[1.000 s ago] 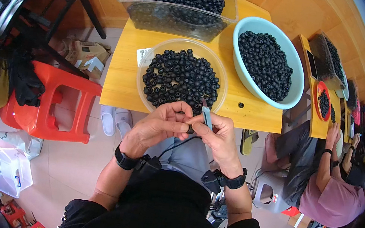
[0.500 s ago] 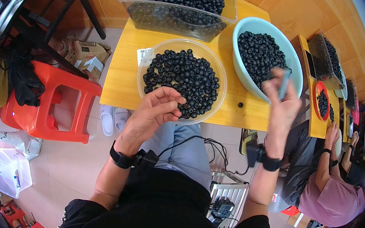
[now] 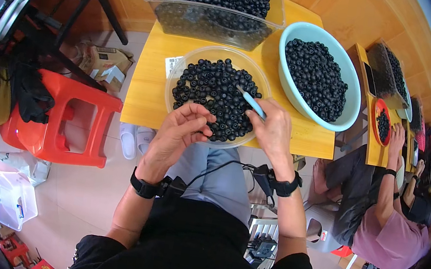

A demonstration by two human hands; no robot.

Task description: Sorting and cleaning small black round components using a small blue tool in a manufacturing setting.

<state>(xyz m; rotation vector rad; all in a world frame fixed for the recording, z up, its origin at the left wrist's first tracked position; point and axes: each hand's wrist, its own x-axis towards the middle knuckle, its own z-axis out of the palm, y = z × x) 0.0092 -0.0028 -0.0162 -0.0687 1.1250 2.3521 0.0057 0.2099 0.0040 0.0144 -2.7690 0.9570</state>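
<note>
A shallow clear round bowl (image 3: 169, 81) stands on the yellow table, filled with small black bead-like balls (image 3: 200, 85), many showing a hole. My left hand (image 3: 180, 129) is over the bowl's near-left rim, fingers pinched together; whatever they hold, if anything, is hidden. My right hand (image 3: 274, 129), at the bowl's right rim, is closed round a slim tool with a light-blue handle (image 3: 253, 105). Its thin metal tip points down at the balls near the bowl's right side; I cannot tell its exact kind.
Behind stands a large clear bin (image 3: 214, 27) heaped with black balls. A light-blue basin (image 3: 283, 75) of the same balls is to the right. A red plastic stool (image 3: 74, 98) is at the left. Further right, a co-worker in a pink shirt (image 3: 391, 236) sits beside another table.
My right hand has swung left and nearer from above the light-blue basin, bringing the tool's tip over the clear bowl. My left hand stays at the bowl's rim.
</note>
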